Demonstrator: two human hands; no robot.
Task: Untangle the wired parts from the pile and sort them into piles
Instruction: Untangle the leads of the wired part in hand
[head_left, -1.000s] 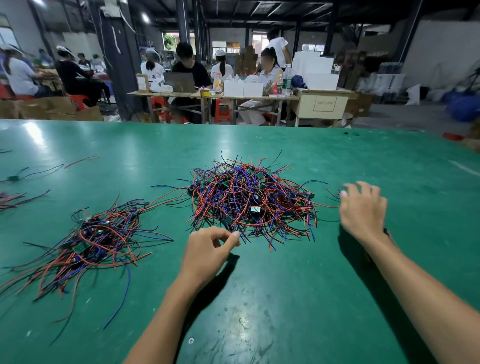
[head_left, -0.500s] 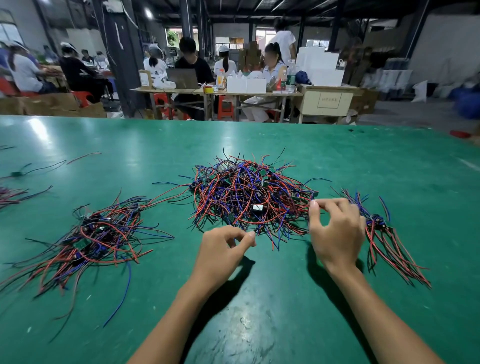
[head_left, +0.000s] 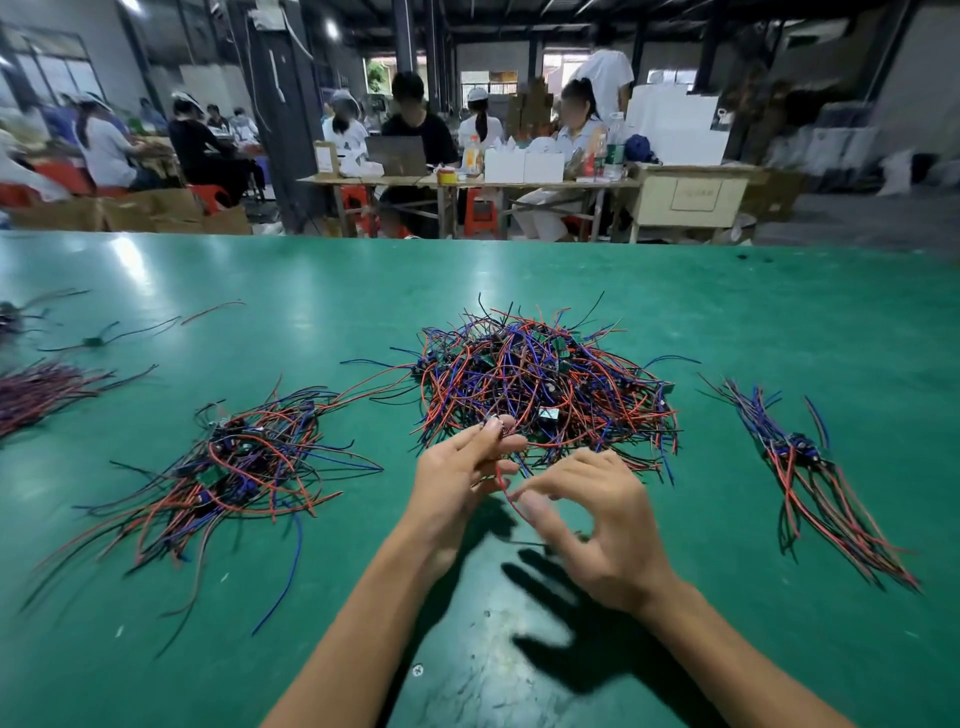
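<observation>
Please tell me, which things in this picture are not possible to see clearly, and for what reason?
- Head view: the right hand is motion-blurred; its grip on the red wire cannot be judged.
- The part pinched by the left hand is too small and covered by fingertips.
- The far-left bundle is cut by the frame edge and blurred.
- Parts inside the central pile are buried under wires.

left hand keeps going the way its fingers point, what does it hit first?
Most likely the near edge of the central tangled pile. The left hand points up and away, fingertips already at its fringe and pinching a red wire. Depth is unclear.
</observation>
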